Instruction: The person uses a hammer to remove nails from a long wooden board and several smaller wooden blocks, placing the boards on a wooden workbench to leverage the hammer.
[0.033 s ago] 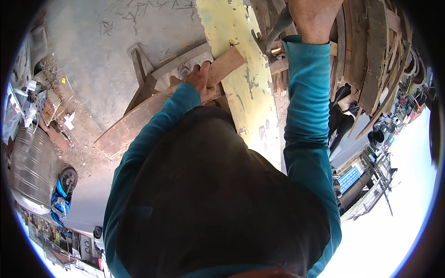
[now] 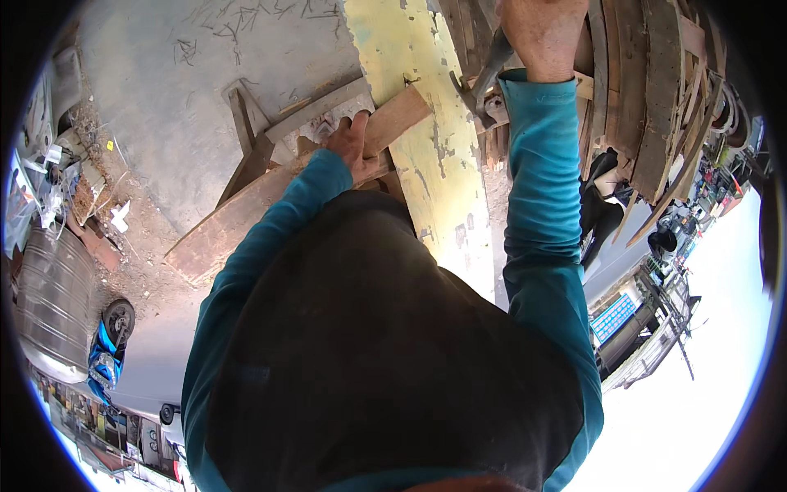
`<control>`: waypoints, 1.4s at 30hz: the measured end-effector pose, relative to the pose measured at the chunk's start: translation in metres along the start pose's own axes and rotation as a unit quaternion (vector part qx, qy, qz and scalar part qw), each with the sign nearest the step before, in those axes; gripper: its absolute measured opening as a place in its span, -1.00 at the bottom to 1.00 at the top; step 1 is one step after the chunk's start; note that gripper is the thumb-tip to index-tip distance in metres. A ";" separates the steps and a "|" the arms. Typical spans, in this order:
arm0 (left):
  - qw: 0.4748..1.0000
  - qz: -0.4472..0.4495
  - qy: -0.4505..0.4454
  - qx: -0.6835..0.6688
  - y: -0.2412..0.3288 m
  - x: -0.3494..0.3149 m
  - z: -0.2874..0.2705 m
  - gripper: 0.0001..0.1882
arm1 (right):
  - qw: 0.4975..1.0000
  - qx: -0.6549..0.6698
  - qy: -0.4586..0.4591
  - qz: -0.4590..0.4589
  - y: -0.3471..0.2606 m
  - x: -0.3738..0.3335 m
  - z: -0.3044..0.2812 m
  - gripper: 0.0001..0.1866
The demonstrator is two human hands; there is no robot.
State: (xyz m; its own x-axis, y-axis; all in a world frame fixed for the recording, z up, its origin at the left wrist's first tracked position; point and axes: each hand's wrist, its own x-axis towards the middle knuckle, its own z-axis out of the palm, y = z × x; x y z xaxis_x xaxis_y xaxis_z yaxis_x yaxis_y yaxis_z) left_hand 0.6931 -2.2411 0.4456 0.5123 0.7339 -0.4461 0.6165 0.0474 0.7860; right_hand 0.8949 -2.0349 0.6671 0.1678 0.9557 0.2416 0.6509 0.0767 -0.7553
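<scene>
My left hand [image 2: 351, 149] is closed around a brown wooden board [image 2: 398, 121], its fingers curled over the upper edge. The board's far end lies across a long plank with peeling yellow paint [image 2: 434, 168]. A small dark piece like a nail [image 2: 407, 82] sticks out by that end. Raised at the upper right, my right hand [image 2: 545, 33] grips a hammer [image 2: 494, 59], partly cut off by the picture's top edge. The hammer's dark head hangs just right of the yellow plank, apart from the board. A longer board [image 2: 215, 225] slants away beneath my left forearm.
Stacked weathered planks [image 2: 660, 107] stand at the upper right. Loose nails [image 2: 238, 25] lie scattered on the grey surface at the upper left. A ribbed metal barrel [image 2: 56, 283], litter and a blue motorbike [image 2: 106, 357] are at the left.
My right hand has shifted slightly left, and the hammer head has come down a little with it. My left hand stays on the board.
</scene>
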 end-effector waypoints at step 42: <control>0.993 0.118 -0.007 0.020 0.003 0.007 -0.005 -0.11 | 0.963 -0.082 0.202 0.160 0.061 -0.020 -0.025 -0.59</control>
State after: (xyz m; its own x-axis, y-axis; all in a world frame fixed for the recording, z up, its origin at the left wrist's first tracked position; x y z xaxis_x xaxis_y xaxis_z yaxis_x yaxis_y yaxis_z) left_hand 0.6952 -2.2325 0.4466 0.6534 0.7114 -0.2588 0.5017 -0.1509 0.8518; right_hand 0.9500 -2.0566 0.6312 0.6325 0.7316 0.2544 0.6202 -0.2815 -0.7322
